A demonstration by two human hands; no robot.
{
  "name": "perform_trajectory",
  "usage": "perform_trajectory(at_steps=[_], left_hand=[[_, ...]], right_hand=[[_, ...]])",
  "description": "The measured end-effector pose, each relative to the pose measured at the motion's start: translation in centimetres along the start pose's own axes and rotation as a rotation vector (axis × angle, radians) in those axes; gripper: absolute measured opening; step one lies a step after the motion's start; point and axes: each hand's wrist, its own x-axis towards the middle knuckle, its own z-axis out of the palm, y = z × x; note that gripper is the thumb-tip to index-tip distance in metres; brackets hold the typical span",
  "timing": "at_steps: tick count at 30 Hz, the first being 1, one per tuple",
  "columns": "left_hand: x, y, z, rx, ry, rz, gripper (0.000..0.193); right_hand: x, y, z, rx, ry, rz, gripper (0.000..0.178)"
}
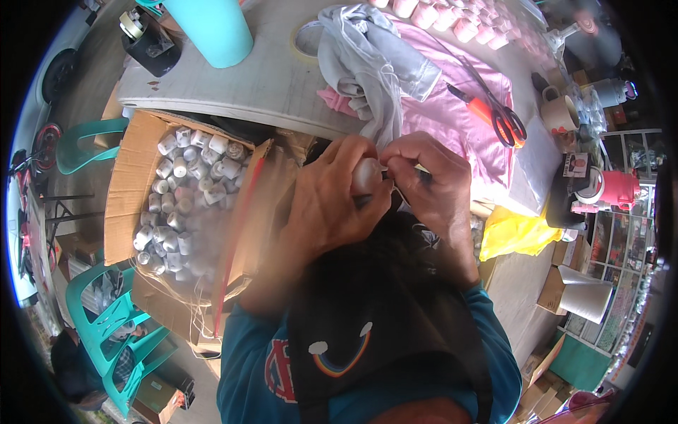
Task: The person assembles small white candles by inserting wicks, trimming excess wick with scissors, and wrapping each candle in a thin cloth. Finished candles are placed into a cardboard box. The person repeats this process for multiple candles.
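Observation:
Close to my chest, at the table's near edge, my left hand (326, 194) is wrapped round a small white container (366, 177) with a rounded, pale end. Thumb and fingers of my right hand (436, 180) are pinched together at the container's right side; what they hold there is too small to make out. Left of my hands stands an open cardboard box (120, 205) filled with many small white containers (185, 166). Beyond my hands, a grey cloth (360, 53) and a pink cloth (441, 134) lie on the table.
Black-handled scissors (507, 124) and an orange cutter (480, 109) lie on the pink cloth. A tape roll (306, 39), teal tumbler (215, 32) and black cup (152, 49) occupy the far table (275, 92). Pink containers (466, 28) stand far right; a yellow bag (519, 232) is nearer.

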Motion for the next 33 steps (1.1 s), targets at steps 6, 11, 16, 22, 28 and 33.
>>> perform_trajectory(at_steps=[6, 11, 16, 22, 28, 33], left_hand=[[0.3, -0.8, 0.9, 0.114, 0.059, 0.151, 0.050], [0.4, -0.7, 1.4, 0.158, 0.066, 0.153, 0.046], [0.3, -0.1, 1.0, -0.015, -0.045, 0.058, 0.028], [1.1, 0.9, 1.3, -0.035, 0.025, 0.218, 0.013], [1.6, 3.2, 1.0, -0.299, -0.066, -0.048, 0.021], [3.1, 2.6, 2.1, -0.792, -0.219, -0.343, 0.028]], right_hand=[[-0.5, -0.5, 0.0, -0.074, 0.044, -0.060, 0.015], [-0.9, -0.1, 0.2, -0.075, 0.050, -0.027, 0.014], [-1.0, 1.1, 0.2, 0.660, 0.200, 0.342, 0.006], [-1.5, 1.7, -0.7, 0.714, 0.191, 0.165, 0.007], [-0.9, 2.5, -1.4, 0.438, 0.257, -0.160, 0.014], [-0.7, 3.2, -1.8, 0.426, 0.288, -0.202, 0.013]])
